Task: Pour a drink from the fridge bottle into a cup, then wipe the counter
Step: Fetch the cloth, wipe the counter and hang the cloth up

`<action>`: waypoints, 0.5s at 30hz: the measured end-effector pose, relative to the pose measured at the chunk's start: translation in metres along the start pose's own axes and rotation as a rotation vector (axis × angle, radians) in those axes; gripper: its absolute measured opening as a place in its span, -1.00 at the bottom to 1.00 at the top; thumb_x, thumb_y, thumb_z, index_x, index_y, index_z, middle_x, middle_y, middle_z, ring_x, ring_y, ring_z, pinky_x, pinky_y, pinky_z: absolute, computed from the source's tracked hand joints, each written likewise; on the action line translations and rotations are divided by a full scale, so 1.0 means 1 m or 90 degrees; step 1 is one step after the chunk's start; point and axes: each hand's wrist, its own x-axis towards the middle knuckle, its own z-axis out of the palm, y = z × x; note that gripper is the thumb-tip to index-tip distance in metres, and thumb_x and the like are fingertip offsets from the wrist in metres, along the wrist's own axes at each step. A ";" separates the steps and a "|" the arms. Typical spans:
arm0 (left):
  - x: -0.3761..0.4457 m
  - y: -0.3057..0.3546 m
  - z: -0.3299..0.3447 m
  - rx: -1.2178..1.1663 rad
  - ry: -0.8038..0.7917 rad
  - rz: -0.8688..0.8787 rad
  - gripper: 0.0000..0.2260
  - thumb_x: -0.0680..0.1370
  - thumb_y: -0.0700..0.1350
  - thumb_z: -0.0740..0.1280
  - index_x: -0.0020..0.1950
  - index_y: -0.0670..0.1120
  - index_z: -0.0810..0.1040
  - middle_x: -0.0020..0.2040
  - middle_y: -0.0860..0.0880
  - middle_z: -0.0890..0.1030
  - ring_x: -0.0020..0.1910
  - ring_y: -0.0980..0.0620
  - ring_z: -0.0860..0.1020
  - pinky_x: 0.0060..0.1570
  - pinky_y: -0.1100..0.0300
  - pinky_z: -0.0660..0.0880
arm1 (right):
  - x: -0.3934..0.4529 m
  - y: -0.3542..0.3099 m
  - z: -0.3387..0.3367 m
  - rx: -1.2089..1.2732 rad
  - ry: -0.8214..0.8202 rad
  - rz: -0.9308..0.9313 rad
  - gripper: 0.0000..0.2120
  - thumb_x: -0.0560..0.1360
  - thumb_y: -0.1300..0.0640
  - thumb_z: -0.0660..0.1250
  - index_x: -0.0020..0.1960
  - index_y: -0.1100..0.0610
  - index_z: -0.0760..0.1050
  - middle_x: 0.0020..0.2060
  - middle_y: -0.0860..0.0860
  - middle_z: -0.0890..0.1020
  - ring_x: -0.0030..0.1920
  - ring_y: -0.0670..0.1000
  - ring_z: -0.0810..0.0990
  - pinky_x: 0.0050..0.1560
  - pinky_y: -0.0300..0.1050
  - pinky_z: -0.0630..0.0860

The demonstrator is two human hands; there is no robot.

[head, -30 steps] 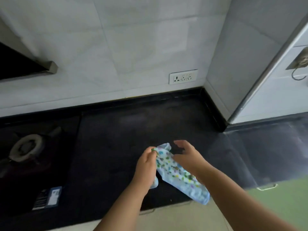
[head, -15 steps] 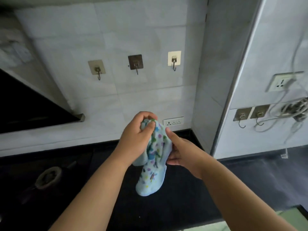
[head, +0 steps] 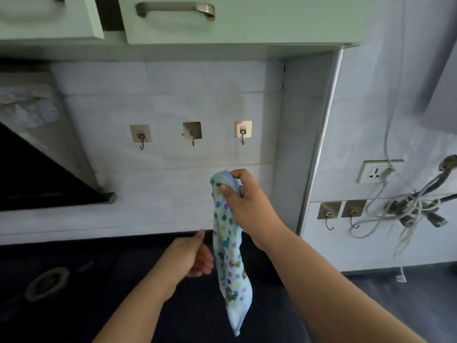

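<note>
A light blue cloth with coloured dots (head: 230, 263) hangs down over the black counter (head: 123, 280). My right hand (head: 244, 201) pinches its top end, raised in front of the white tiled wall, below the rightmost of three wall hooks (head: 243, 136). My left hand (head: 191, 256) is lower, just left of the hanging cloth, fingers loosely curled and holding nothing. No bottle or cup is in view.
Two more hooks (head: 192, 134) sit to the left. A black chimney hood (head: 37, 174) is at the left, a stove burner (head: 47, 283) below it. Green cabinets (head: 222, 18) hang overhead. A wall socket (head: 376, 170), tangled cables (head: 410, 206) and two hooks (head: 329, 214) lie right.
My view tilted up from the counter to the wall hooks. The cloth went from both hands to my right hand alone and rose; my left hand let go and dropped lower.
</note>
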 end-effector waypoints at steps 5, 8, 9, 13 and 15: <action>0.012 -0.044 0.031 -0.063 -0.132 -0.091 -0.79 0.59 0.05 0.33 0.11 -0.04 0.62 0.19 -0.01 0.70 0.20 0.06 0.64 0.34 -0.03 0.52 | 0.006 0.000 0.005 -0.028 -0.012 0.009 -0.91 0.70 -0.04 0.24 0.13 -0.24 0.47 -0.03 0.11 0.72 -0.06 0.14 0.73 -0.02 0.06 0.72; 0.033 -0.060 0.028 -0.142 -0.101 -0.140 -0.72 0.59 0.07 0.33 0.26 0.00 0.53 0.30 -0.04 0.63 0.26 0.03 0.59 0.39 -0.09 0.50 | 0.014 -0.001 0.006 -0.121 -0.015 0.004 -0.87 0.71 -0.07 0.20 0.21 -0.23 0.47 -0.06 0.09 0.70 -0.10 0.13 0.72 -0.16 0.03 0.70; 0.039 -0.063 0.027 -0.203 -0.145 -0.145 -0.69 0.63 0.10 0.31 0.32 0.03 0.55 0.31 -0.01 0.65 0.29 0.02 0.59 0.42 -0.11 0.47 | 0.018 -0.001 0.007 -0.141 -0.013 0.003 -0.87 0.71 -0.07 0.18 0.22 -0.22 0.47 -0.06 0.05 0.70 -0.09 0.10 0.72 -0.11 0.05 0.71; 0.051 -0.061 0.018 -0.381 -0.285 -0.074 -0.58 0.73 0.16 0.13 0.45 -0.02 0.55 0.36 -0.07 0.65 0.38 -0.08 0.59 0.54 -0.15 0.34 | 0.038 -0.006 0.011 -0.199 0.018 -0.002 -0.80 0.73 -0.12 0.12 0.26 -0.17 0.46 0.00 -0.08 0.67 -0.02 -0.04 0.68 -0.04 -0.02 0.68; 0.057 -0.051 0.008 -0.448 -0.269 -0.021 -0.58 0.74 0.13 0.11 0.50 -0.02 0.50 0.40 -0.07 0.63 0.41 -0.07 0.58 0.55 -0.15 0.32 | 0.052 -0.007 0.009 -0.301 0.055 -0.025 -0.72 0.73 -0.17 0.05 0.32 -0.13 0.42 -0.01 -0.04 0.65 -0.03 0.03 0.65 -0.02 0.04 0.65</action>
